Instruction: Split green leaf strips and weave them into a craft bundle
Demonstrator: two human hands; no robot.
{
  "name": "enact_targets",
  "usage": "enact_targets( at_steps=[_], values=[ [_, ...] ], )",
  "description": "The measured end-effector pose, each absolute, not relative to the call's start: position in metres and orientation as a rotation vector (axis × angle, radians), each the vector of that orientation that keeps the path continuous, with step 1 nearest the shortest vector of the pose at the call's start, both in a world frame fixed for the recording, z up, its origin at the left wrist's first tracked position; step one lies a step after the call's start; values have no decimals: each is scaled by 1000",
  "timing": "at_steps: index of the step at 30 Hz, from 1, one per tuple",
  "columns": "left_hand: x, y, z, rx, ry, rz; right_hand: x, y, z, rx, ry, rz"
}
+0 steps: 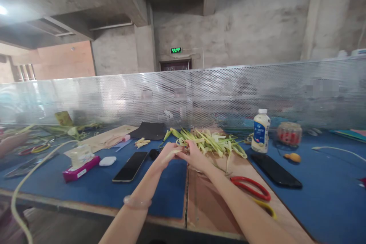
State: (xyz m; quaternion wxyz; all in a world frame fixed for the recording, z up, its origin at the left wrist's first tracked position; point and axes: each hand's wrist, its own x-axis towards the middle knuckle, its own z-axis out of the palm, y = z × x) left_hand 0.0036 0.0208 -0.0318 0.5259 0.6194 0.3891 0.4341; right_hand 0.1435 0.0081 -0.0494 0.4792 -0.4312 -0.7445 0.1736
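Observation:
My left hand (pixel 168 155) and my right hand (pixel 197 156) meet above the seam between the blue mat and the brown board. Both are closed, fingertips together, on a pale leaf strip (pixel 174 152), one end of which lies along my left hand. The fingers partly hide the strip. Just beyond my hands, a loose pile of yellow-green leaf strips (pixel 219 143) spreads over the brown board (pixel 208 202). Near my right forearm lie scissors with one red and one yellow handle (pixel 254 187), their blades hidden beneath the arm.
Phones (pixel 130 166) (pixel 276 170) lie on both sides. At left are a white case (pixel 107 161) and a tissue pack (pixel 81 168). A milky bottle (pixel 260 131), a jar (pixel 289 134) and an orange bulb (pixel 292 157) stand right. Behind rises a perforated metal screen (pixel 128 95); another person's hand (pixel 13 143) shows far left.

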Motion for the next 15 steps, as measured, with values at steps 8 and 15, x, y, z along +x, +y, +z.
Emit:
enact_targets(
  at_steps=[8, 15],
  values=[
    [6, 17, -30, 1509, 907, 1092, 143, 8, -47, -1086, -1789, 366],
    [7, 22, -33, 1571, 941, 1131, 141, 11, -52, -1080, -1789, 288]
  ],
)
